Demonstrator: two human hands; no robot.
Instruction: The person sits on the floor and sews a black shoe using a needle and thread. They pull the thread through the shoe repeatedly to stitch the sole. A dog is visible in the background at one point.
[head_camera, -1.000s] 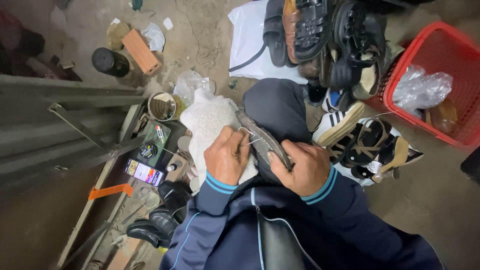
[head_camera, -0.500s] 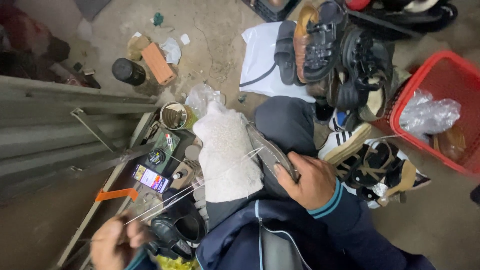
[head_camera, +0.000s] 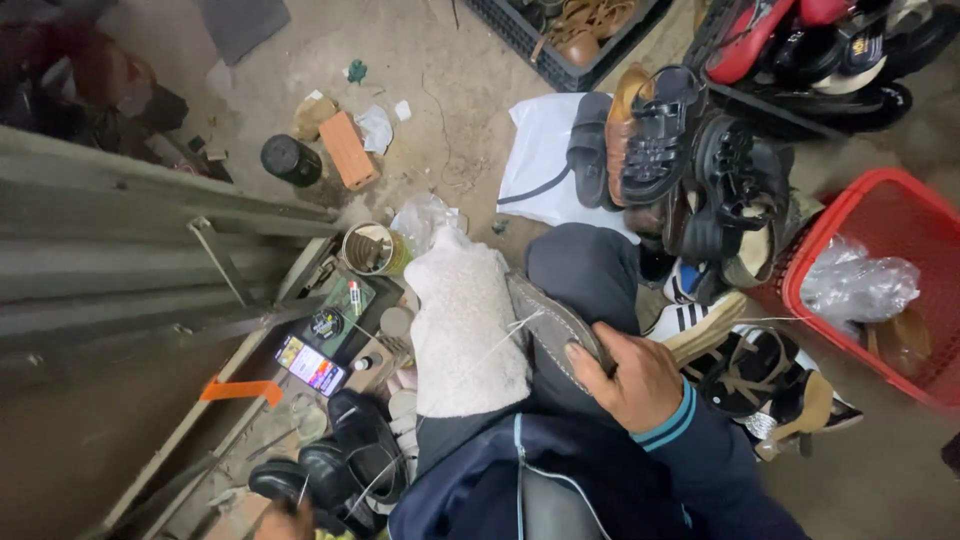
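I read the work here as hand-stitching a sole: my right hand (head_camera: 632, 378) is closed around the grey shoe sole (head_camera: 558, 330), thumb on top and fingers curled under its edge, pinning it against the lap just beside the white fleecy cloth (head_camera: 466, 335) draped over the knee. A pale thread (head_camera: 505, 337) runs from the sole across that cloth and down toward the bottom left corner, where only a sliver of my left hand (head_camera: 285, 522) shows at the picture's edge; I cannot tell whether it is open or gripping the thread

To do this pull well, I judge the sole must not shift: the right hand should clamp close to where the thread leaves the sole, so the tension goes into the stitch and not into bending the sole. The pull should follow the line of the thread, steady and without jerks, and stay clear of the black shoes (head_camera: 345, 465) on the floor below it

The right forearm, in a dark sleeve with a teal cuff (head_camera: 672, 420), comes in from lower right, wrist bent inward over the lap. The left arm is stretched far out to the lower left
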